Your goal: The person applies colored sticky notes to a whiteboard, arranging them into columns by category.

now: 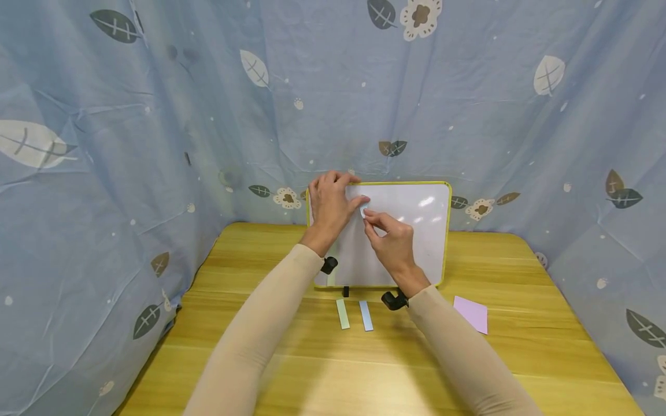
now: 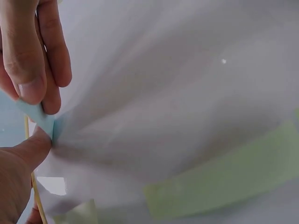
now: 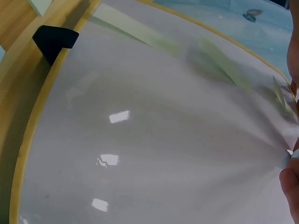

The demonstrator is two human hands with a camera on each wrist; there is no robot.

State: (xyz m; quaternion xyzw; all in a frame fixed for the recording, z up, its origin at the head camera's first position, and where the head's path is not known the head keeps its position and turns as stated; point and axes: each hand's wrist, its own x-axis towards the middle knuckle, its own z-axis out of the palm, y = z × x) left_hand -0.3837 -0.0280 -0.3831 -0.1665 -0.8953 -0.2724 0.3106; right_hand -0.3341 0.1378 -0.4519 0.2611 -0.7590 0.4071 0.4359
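A whiteboard point(image 1: 426, 248) with a yellow rim stands upright on the table. My left hand point(image 1: 330, 202) grips its upper left edge, fingers curled over the rim. The left thumb presses one end of a small pale blue paper strip point(image 2: 39, 116) against the board's face. With thumb and fingertips, my right hand point(image 1: 393, 242) pinches the strip's other end, which angles away from the surface. Several pale green strips point(image 3: 224, 63) lie along the board's left side; one small green piece point(image 3: 279, 93) near the left hand sticks out from the surface.
On the wooden table point(image 1: 312, 370), a green strip point(image 1: 343, 314) and a blue strip point(image 1: 366, 315) lie before the board. A purple paper sheet point(image 1: 472, 315) is by the right forearm. A black foot point(image 1: 346, 292) shows under the board. Patterned blue curtain point(image 1: 333, 86) surrounds the table.
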